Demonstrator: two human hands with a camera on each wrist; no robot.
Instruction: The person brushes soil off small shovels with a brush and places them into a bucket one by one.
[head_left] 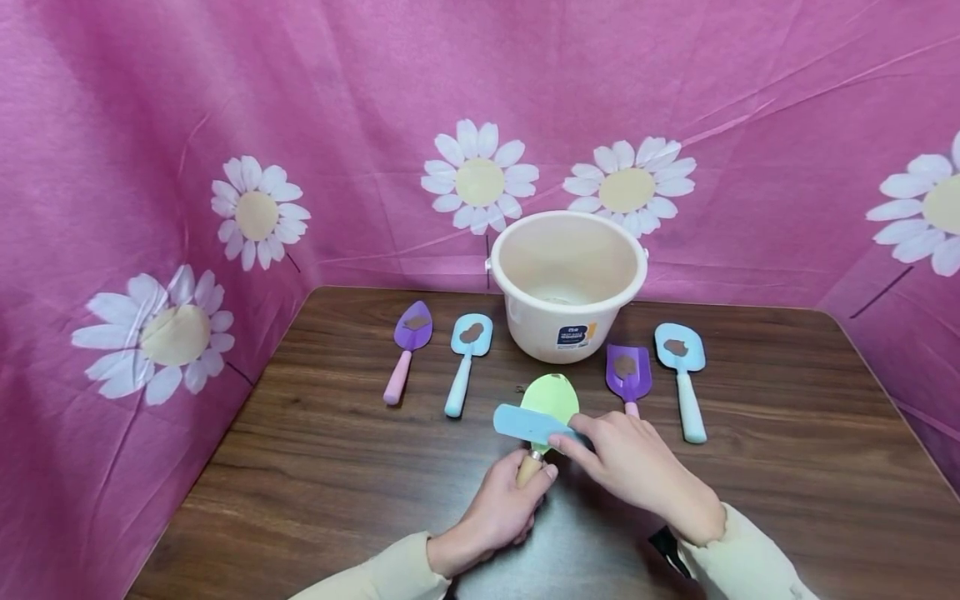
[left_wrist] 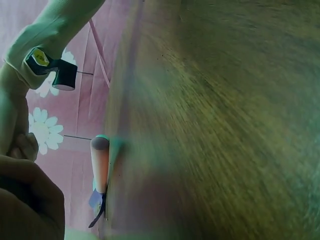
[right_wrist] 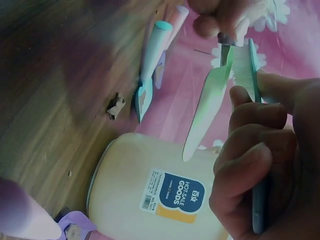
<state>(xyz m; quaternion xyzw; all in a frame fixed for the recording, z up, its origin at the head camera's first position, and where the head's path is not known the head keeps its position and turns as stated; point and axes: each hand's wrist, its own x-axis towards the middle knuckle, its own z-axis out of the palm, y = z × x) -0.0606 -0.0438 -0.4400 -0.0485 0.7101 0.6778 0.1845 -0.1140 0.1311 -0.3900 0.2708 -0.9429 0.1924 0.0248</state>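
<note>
My left hand grips the wooden handle of a light green trowel, held above the table in front of the bucket. In my right hand is a blue brush, lying across the trowel's blade in the head view. Pale bristles on the brush face the trowel in the right wrist view; whether they touch it I cannot tell. A small brown clump lies on the table nearby. The left wrist view shows only part of my left hand, its trowel hidden.
A cream bucket stands at the back. To its left lie a purple trowel with a pink handle and a light blue trowel. On its right are a purple shovel and another light blue trowel. These blades carry brown patches.
</note>
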